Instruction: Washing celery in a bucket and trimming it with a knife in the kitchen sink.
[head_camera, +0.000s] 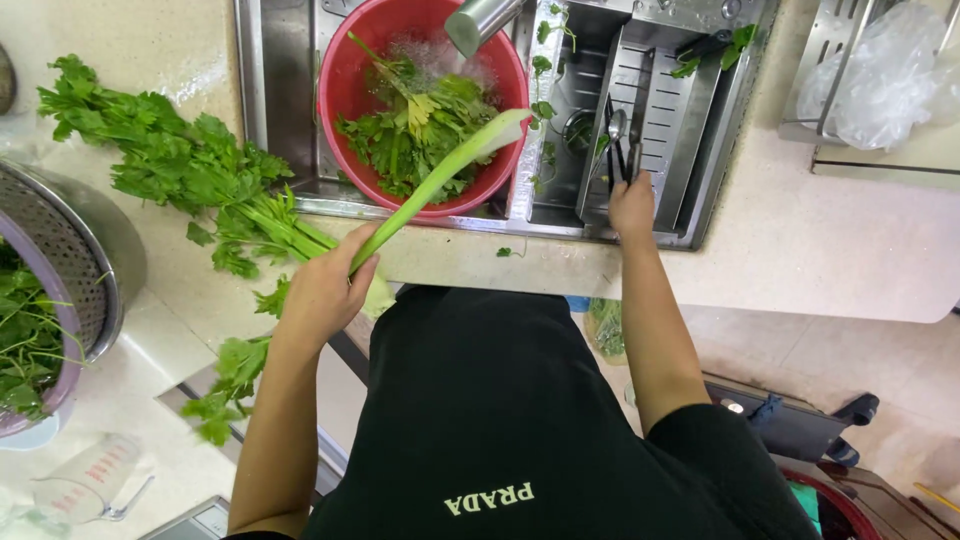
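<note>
Reaching up from the lower left, the left hand (325, 290) comes in with the forearm angled toward the sink (560, 215), wrist bent, and its grip is wrapped snug around the lower end of a long pale-green celery stalk (440, 180). That stalk slants up and to the right, its cut tip hanging over the rim of the red basin (340, 90), which sits in the left part of the sink full of leafy greens and water under the faucet spout (478, 22). Over on the other side, the right hand (632, 205) stretches straight ahead, arm nearly extended, resting at the front edge of the metal drain tray (650, 110) in the right part of the sink; its fingers close on the handles of dark utensils (618, 150) lying in that tray, though how firmly they are pinched I cannot tell from this angle. On the pale counter (820, 250) to the left lies a loose bunch of leafy celery (180, 165), stems pointing toward the left hand, just beside it. Farther left, a steel colander (75, 260) holds more greens, and a clear measuring cup (90, 480) sits near the bottom edge.
</note>
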